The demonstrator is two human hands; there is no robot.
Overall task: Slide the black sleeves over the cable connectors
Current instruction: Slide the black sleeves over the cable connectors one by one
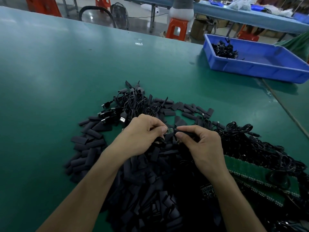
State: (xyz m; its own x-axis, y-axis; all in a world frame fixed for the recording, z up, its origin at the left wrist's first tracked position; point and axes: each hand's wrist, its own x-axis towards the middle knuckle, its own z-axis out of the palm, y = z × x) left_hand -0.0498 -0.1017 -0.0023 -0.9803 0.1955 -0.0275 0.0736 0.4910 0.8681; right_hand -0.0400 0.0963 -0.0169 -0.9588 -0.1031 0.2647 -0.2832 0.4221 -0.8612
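Observation:
My left hand (pixel 142 133) pinches a small green circuit-board connector (pixel 169 130) at the end of a cable, thumb and forefinger on its left end. My right hand (pixel 202 144) pinches a black sleeve (pixel 185 131) whose mouth meets the connector's right end. Both hands hover above a large heap of loose flat black sleeves (pixel 133 178) on the green table (pixel 50 77). A bundle of black USB cables (pixel 130 104) lies just beyond my hands.
A blue plastic bin (pixel 260 67) with several black cables in its far corner stands at the back right. More coiled cables (pixel 250 144) and green circuit strips (pixel 247 171) lie at my right. Orange stools and another bench stand beyond the table's far edge.

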